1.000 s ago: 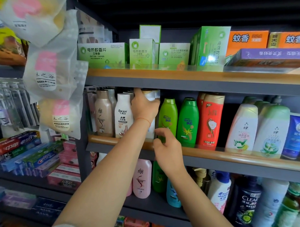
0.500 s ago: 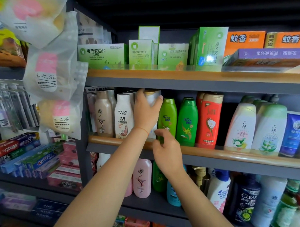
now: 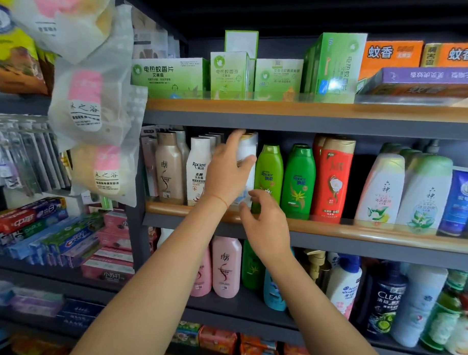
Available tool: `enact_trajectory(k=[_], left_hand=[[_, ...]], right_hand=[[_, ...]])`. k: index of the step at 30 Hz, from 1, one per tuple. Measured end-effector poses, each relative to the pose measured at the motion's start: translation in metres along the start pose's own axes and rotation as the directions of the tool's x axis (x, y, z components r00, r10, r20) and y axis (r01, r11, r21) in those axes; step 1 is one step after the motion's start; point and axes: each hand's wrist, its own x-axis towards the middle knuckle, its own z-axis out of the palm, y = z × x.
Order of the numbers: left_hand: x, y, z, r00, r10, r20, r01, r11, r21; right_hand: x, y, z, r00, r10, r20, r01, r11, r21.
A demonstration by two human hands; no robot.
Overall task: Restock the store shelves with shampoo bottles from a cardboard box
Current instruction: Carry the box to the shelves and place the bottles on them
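Both hands, left [image 3: 229, 175]; right [image 3: 265, 221]; apparently holding white bottle [image 3: 246, 153].

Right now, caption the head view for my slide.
Left hand grips a white shampoo bottle on the middle shelf; right hand reaches toward its base.

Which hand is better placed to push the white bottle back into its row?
Left. The left hand is on the white bottle near its top; the right hand hovers at its base.

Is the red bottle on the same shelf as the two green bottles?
Yes, the red bottle stands just right of the two green bottles on the middle shelf.
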Motion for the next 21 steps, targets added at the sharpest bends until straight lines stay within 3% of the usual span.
enact_trajectory(k=[7,9,12,14,17,21], left_hand=[[-0.003,0.006,-0.011,0.993,-0.048,0.108,0.048,0.999,0.007],[-0.008,0.008,-0.02,0.995,-0.002,0.097,0.0,1.0,0.023],[-0.031,-0.002,-0.032,0.983,0.089,-0.158,-0.092,0.996,-0.012],[-0.05,-0.02,-0.035,0.951,0.003,-0.309,-0.003,1.0,0.0],[-0.067,-0.048,-0.034,0.95,-0.164,-0.265,0.185,0.981,0.053],[-0.071,-0.057,-0.037,0.951,-0.225,-0.212,0.253,0.961,0.113]], right_hand=[[0.002,-0.006,0.001,0.999,-0.014,-0.031,0.012,0.998,-0.059],[0.001,-0.01,-0.001,0.997,-0.031,-0.065,0.025,0.996,-0.088],[0.003,-0.02,-0.006,0.978,-0.126,-0.164,0.107,0.987,-0.118],[0.011,-0.032,-0.008,0.956,-0.236,-0.177,0.213,0.967,-0.136],[0.029,-0.053,0.002,0.927,-0.373,-0.034,0.357,0.907,-0.223],[0.059,-0.075,0.023,0.918,-0.344,0.2,0.396,0.839,-0.374]])
